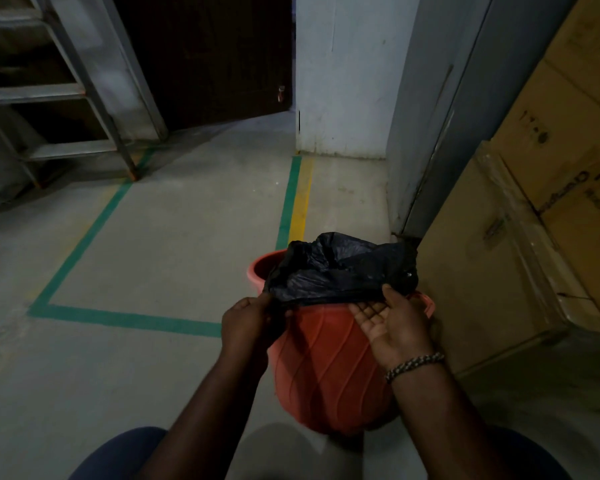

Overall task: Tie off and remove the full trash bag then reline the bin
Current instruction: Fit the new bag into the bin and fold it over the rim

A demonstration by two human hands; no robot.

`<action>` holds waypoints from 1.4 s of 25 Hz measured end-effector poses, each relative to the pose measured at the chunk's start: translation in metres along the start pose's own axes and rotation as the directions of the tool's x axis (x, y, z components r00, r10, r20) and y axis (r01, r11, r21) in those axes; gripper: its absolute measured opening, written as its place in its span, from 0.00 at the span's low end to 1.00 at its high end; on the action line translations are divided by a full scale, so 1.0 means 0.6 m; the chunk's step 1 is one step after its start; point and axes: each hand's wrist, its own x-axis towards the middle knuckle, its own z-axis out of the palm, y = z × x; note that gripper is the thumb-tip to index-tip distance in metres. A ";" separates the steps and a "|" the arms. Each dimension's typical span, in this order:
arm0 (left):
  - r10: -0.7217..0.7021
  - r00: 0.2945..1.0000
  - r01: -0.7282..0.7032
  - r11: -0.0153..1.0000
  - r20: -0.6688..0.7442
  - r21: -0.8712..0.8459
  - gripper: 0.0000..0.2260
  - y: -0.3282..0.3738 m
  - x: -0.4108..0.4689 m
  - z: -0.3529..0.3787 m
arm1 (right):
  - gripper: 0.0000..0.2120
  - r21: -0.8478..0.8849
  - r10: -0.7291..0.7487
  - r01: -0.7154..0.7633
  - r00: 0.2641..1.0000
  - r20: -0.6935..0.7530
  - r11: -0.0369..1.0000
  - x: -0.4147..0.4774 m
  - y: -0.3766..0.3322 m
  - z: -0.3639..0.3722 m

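A red plastic bin (329,368) with ribbed sides stands on the concrete floor just in front of me. A crumpled black trash bag (343,271) lies bunched over the bin's mouth, covering most of the rim. My left hand (250,323) pinches the bag's near left edge. My right hand (392,323) is palm up at the near right edge, with the thumb on top of the plastic and the fingers under it. The inside of the bin is hidden apart from a bit of rim at the far left.
Stacked cardboard boxes (541,216) stand close on the right. A grey door frame (430,140) is behind the bin. A metal ladder-like rack (66,98) stands at the far left. Green and yellow floor tape (291,202) marks the concrete.
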 end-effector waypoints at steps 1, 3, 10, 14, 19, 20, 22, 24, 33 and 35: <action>-0.065 0.998 0.066 0.994 0.021 -0.083 0.06 -0.004 0.005 -0.002 | 0.08 -0.009 -0.004 0.004 1.000 -0.007 1.000 0.002 0.000 -0.002; -0.179 0.980 0.196 0.942 0.085 -0.272 0.06 -0.007 0.009 0.001 | 0.05 -0.026 -0.020 0.020 1.000 -0.011 0.999 0.006 -0.001 -0.005; -0.247 0.937 0.345 0.775 0.247 -0.529 0.11 0.008 0.012 -0.010 | 0.04 -0.031 -0.010 0.010 1.000 0.005 0.999 0.014 -0.001 -0.011; -0.232 0.962 0.267 0.903 0.142 -0.338 0.05 0.009 0.021 -0.007 | 0.04 -0.012 -0.008 0.009 1.000 0.030 1.000 0.013 -0.008 -0.012; -0.125 0.992 0.127 0.946 0.025 -0.299 0.03 0.000 0.049 -0.035 | 0.04 -0.059 0.028 -0.025 0.998 0.064 0.998 0.010 -0.018 -0.022; -0.115 0.993 0.108 0.957 -0.009 -0.270 0.04 -0.003 0.052 -0.038 | 0.04 -0.062 0.027 -0.023 0.998 0.065 0.998 0.011 -0.019 -0.025; -0.130 0.988 0.106 0.960 -0.078 -0.258 0.03 -0.007 0.055 -0.037 | 0.04 -0.065 0.022 -0.018 0.998 0.065 0.998 0.015 -0.022 -0.029; -0.206 0.976 0.171 0.926 -0.073 -0.336 0.04 -0.009 0.056 -0.032 | 0.05 -0.073 0.023 -0.017 0.997 0.069 0.997 0.016 -0.024 -0.030; -0.357 0.933 0.339 0.827 0.046 -0.448 0.12 -0.020 0.079 -0.046 | 0.05 -0.120 0.030 -0.016 0.993 0.115 0.993 0.020 -0.036 -0.046; -0.391 0.920 0.363 0.821 0.029 -0.440 0.09 -0.023 0.079 -0.050 | 0.05 -0.128 0.035 -0.020 0.992 0.120 0.992 0.021 -0.039 -0.048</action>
